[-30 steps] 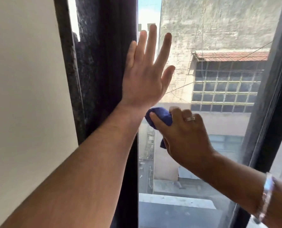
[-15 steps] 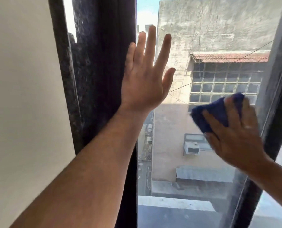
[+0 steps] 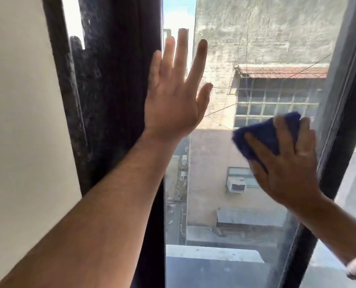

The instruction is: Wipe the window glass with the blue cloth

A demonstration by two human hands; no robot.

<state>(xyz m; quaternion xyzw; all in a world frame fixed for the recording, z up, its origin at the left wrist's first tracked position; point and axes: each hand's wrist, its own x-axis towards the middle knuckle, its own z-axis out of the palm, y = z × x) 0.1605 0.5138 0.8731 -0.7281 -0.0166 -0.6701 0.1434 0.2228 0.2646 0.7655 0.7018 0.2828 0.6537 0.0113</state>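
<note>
Our right hand (image 3: 287,163) grips the blue cloth (image 3: 266,136); left hand (image 3: 173,104) is splayed flat, so we might smudge the window glass (image 3: 224,183).

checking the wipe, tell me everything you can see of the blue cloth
The blue cloth is dark blue, soft fabric by its look, bunched into a wad rather than spread flat. The right hand presses it against the window glass, fingers splayed over it, so only its upper and left parts show past them. It sits on the pane's right side, close to the dark frame, about mid-height in view. It looks slightly blurred. The left hand lies flat at the pane's left edge, apart from the cloth.
</note>
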